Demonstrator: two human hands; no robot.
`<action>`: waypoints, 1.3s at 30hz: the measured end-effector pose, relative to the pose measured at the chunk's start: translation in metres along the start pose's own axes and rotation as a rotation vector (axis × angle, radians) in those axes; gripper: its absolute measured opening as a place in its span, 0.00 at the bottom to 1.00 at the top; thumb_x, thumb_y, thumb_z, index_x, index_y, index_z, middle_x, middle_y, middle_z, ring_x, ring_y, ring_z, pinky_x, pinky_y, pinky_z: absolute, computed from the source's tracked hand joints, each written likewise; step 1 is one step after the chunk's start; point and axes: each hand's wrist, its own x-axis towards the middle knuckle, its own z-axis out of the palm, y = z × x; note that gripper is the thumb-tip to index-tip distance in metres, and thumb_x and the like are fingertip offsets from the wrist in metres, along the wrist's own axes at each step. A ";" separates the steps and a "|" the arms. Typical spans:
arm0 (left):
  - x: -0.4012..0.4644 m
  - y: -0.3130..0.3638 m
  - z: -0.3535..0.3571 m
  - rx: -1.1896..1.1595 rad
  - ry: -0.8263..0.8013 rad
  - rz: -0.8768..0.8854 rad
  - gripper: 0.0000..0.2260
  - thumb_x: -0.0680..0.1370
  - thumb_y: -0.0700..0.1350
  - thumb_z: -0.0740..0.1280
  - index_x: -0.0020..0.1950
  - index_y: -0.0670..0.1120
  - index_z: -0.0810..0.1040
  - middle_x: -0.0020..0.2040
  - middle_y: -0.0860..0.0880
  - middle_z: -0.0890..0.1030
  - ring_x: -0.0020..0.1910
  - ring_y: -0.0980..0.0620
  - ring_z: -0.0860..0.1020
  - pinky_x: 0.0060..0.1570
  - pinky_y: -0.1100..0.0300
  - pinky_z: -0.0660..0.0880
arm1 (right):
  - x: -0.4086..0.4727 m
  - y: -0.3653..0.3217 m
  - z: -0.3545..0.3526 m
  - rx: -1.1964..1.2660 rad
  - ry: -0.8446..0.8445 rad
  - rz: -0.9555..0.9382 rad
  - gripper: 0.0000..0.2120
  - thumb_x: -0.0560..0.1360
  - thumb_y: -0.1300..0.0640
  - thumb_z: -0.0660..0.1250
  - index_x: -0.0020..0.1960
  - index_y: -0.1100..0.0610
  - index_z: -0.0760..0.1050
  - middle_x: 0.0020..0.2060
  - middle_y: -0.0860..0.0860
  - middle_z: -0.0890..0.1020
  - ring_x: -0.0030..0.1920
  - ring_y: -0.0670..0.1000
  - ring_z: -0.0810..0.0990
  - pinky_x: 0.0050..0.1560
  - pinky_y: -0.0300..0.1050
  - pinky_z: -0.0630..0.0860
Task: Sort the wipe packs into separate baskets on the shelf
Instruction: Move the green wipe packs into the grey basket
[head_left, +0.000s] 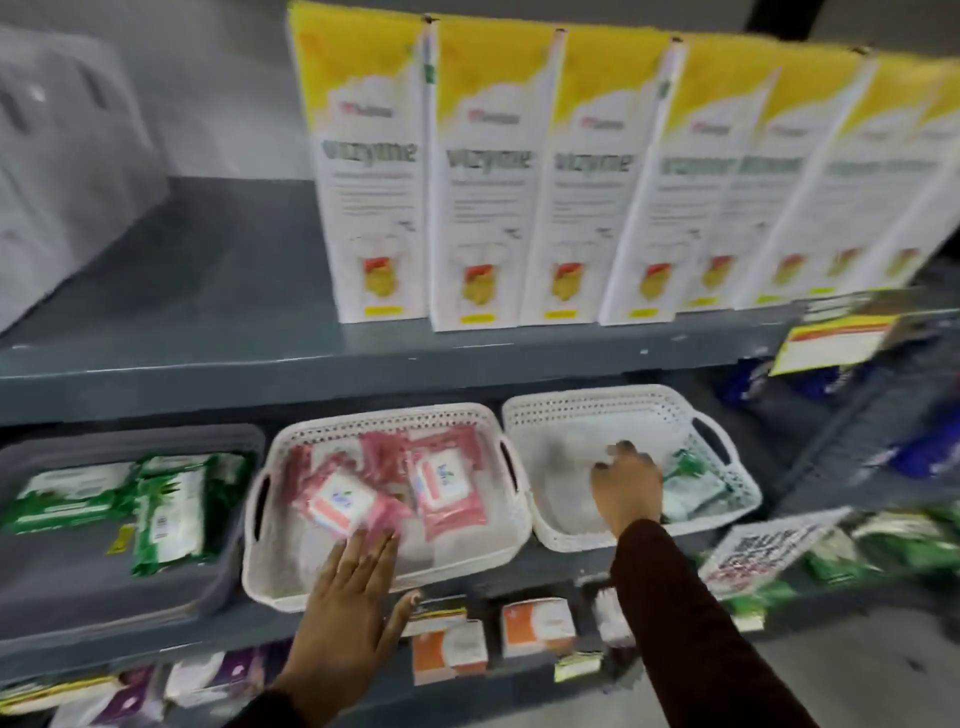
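step: placing green pack (691, 480) in right basket (597, 410) | right hand (626, 486) grip unclear, left hand (348, 608) flat, empty | next: fetch another green one

Blurred print, hidden grip, cropped edges

The right hand (626, 486) covers part of the green pack (693, 483) in the right basket (587, 410), so its grip cannot be told. Small print on the tall boxes (480, 182) is smeared. The grey tray (228, 441) and lower-shelf packs (135, 691) run off the left edge.
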 end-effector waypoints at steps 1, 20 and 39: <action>0.006 0.009 0.004 0.019 -0.010 -0.014 0.33 0.81 0.64 0.45 0.75 0.41 0.63 0.74 0.43 0.65 0.75 0.42 0.58 0.70 0.47 0.54 | 0.016 0.014 -0.007 -0.102 -0.033 0.060 0.19 0.75 0.55 0.65 0.63 0.63 0.73 0.59 0.66 0.78 0.59 0.65 0.77 0.59 0.53 0.75; 0.007 0.039 0.003 0.049 -0.009 -0.141 0.31 0.81 0.65 0.45 0.77 0.47 0.60 0.76 0.50 0.59 0.76 0.49 0.54 0.71 0.51 0.50 | 0.029 0.032 0.016 0.029 -0.333 -0.020 0.36 0.65 0.55 0.74 0.67 0.52 0.57 0.54 0.60 0.81 0.50 0.63 0.82 0.51 0.55 0.80; -0.143 -0.201 -0.094 0.041 0.056 -0.506 0.39 0.78 0.69 0.38 0.73 0.44 0.68 0.73 0.46 0.69 0.73 0.46 0.64 0.73 0.60 0.47 | -0.225 -0.235 0.129 0.288 -0.502 -0.825 0.26 0.67 0.44 0.74 0.63 0.41 0.69 0.55 0.48 0.84 0.43 0.51 0.82 0.41 0.45 0.75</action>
